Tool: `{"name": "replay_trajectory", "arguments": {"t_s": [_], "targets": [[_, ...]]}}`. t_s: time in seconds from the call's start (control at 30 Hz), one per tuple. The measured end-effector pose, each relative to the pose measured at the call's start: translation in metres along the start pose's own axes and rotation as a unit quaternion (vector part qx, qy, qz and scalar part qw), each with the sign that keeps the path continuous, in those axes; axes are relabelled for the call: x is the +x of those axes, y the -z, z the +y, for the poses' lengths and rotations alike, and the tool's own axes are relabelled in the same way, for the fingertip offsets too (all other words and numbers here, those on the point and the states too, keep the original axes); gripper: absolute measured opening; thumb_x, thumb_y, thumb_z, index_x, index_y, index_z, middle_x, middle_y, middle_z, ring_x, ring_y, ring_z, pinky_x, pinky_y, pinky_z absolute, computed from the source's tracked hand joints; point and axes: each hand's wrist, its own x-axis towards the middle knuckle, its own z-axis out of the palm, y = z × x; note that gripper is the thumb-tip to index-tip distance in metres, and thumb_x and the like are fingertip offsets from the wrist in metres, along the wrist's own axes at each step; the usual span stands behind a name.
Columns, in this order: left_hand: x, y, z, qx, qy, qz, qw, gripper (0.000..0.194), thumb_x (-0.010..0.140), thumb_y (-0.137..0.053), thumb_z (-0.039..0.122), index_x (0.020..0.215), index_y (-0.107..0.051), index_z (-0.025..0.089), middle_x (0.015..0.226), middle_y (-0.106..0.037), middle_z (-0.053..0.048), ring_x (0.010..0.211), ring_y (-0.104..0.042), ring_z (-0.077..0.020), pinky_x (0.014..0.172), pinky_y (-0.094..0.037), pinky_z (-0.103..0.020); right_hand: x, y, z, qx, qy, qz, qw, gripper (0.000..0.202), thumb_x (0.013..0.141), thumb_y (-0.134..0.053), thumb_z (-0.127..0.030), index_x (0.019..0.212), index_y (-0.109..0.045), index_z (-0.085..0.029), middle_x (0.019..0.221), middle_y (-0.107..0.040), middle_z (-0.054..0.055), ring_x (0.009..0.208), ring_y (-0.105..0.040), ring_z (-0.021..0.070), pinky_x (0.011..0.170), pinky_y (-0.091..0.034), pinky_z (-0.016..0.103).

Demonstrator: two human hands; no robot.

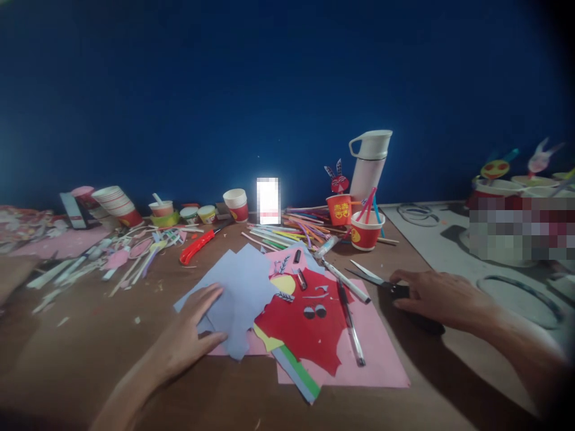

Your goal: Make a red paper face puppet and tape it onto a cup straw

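Light blue paper sheets (245, 281) lie in a loose pile in front of me. My left hand (188, 335) rests on their left side, thumb and fingers apart. At the right, my right hand (435, 299) has its fingers around the black handle of a pair of scissors (375, 276), whose blades are parted and point left. Between my hands a cut red paper (291, 323), with paper eyes (314, 312) on it, covers part of a pink sheet (377, 359). A clear pen (353, 329) and a white marker (348, 280) lie across these papers.
Colored sticks (291, 230) are heaped behind the papers. A red utility knife (197, 246) lies left of them. Paper cups (236, 205), a cup of straws (366, 230), a white jug (371, 167) and a bright blurred rectangle (268, 200) stand along the blue wall. Paper scraps (135, 251) litter the left.
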Motion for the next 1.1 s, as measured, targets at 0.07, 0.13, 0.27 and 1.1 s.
{"name": "replay_trajectory", "arguments": {"t_s": [0.07,0.13,0.27,1.1], "targets": [[-0.002,0.002,-0.007,0.002,0.002,0.016,1.000,0.066,0.075,-0.058,0.038,0.136,-0.036,0.025,0.143,-0.036,-0.008,0.128,-0.036,-0.0286,0.103,-0.035,-0.042,0.001,0.000,0.006,0.001,-0.003,0.012,1.000,0.034,0.075,-0.055,-0.041,0.105,-0.061,-0.026,0.078,-0.069,0.005,0.069,-0.063,0.0279,0.055,-0.032,0.032],[-0.003,0.005,-0.014,0.002,0.019,0.035,0.999,0.065,0.077,-0.056,0.040,0.136,-0.036,0.023,0.143,-0.037,-0.010,0.128,-0.037,-0.0288,0.103,-0.034,-0.043,0.001,0.000,0.011,0.010,-0.007,0.016,1.000,0.035,0.079,-0.050,-0.043,0.107,-0.061,-0.026,0.077,-0.069,0.006,0.069,-0.063,0.0284,0.055,-0.032,0.032],[0.005,0.014,-0.027,-0.029,0.121,0.032,0.992,0.064,0.079,-0.049,0.048,0.136,-0.037,0.021,0.136,-0.046,-0.012,0.119,-0.048,-0.0296,0.096,-0.041,-0.043,0.003,0.002,0.018,0.021,-0.015,-0.002,1.000,0.034,0.078,-0.049,-0.037,0.109,-0.060,-0.029,0.078,-0.068,0.004,0.069,-0.063,0.0270,0.054,-0.033,0.032],[0.060,0.012,-0.024,-0.031,0.161,-0.018,0.986,0.021,0.066,-0.052,0.039,0.067,-0.058,0.019,0.069,-0.060,-0.001,0.065,-0.057,-0.0181,0.058,-0.039,-0.025,-0.003,0.006,0.017,0.047,0.016,0.010,0.999,0.030,0.075,-0.049,-0.030,0.101,-0.064,-0.027,0.077,-0.069,0.006,0.066,-0.062,0.0253,0.054,-0.032,0.031]]}}
